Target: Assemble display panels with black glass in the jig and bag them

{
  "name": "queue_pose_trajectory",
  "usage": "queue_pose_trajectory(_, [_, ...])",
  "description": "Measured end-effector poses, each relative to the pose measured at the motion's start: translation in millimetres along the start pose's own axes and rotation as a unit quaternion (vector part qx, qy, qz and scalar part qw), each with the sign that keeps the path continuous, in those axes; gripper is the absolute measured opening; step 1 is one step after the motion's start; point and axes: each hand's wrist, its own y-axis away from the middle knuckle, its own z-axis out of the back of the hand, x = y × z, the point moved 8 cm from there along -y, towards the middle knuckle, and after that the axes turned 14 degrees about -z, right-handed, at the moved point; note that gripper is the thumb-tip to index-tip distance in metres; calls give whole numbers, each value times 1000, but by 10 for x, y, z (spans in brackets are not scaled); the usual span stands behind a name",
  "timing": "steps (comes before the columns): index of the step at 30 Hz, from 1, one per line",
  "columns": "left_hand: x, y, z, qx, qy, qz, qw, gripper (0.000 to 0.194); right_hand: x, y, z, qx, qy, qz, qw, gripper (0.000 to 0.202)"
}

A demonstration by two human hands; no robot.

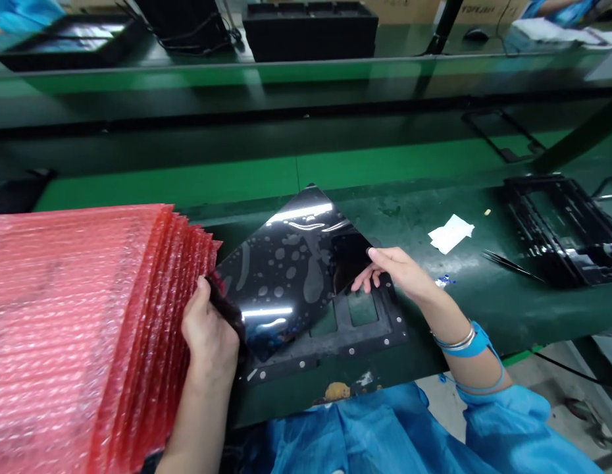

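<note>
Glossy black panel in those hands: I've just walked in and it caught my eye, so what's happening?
A person's left hand and right hand hold the glossy black panel tilted, partly over a dark frame on the green table. Red bubble wrap is stacked at the left; tweezers lie at the right.

We see a dark green, smooth-topped workbench (414, 329) with scuffs and glare on its surface. On it lies our landmark, a flat black rectangular frame with round silver studs (330, 353), only partly visible to us. Left of the frame we have a thick stack of red translucent bubble-wrap sheets (79, 296); we cannot see its underside. Right of the frame we find a crumpled white paper piece (451, 234), small blue-and-white scraps (444, 281), a tiny yellow bit (487, 212) and slim dark metal tweezers (513, 264). Farthest right of it, we see piled black slotted frames (567, 230).
</note>
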Motion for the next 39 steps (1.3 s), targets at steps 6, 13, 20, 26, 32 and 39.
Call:
queue_pose_trajectory(6, [14,135,23,-205,210,109,950,19,-40,-22,8,-28,-61,-3,998,54])
queue_pose_trajectory(13, [-18,168,7,-221,236,110,940,23,-113,-41,39,-77,-49,-1,996,61])
queue_pose_trajectory(20, [-121,117,-110,-152,233,90,956,37,-100,-29,114,-116,-96,15,989,59])
queue_pose_trajectory(26, [-283,297,-544,115,225,170,953,41,-74,-22,395,-201,-122,29,971,64])
queue_pose_trajectory(32, [-310,384,-624,175,188,173,951,40,-65,-62,441,-201,-113,26,973,57])
queue_pose_trajectory(39, [-366,366,-548,139,214,161,953,45,77,-88,373,-150,-130,25,980,50])
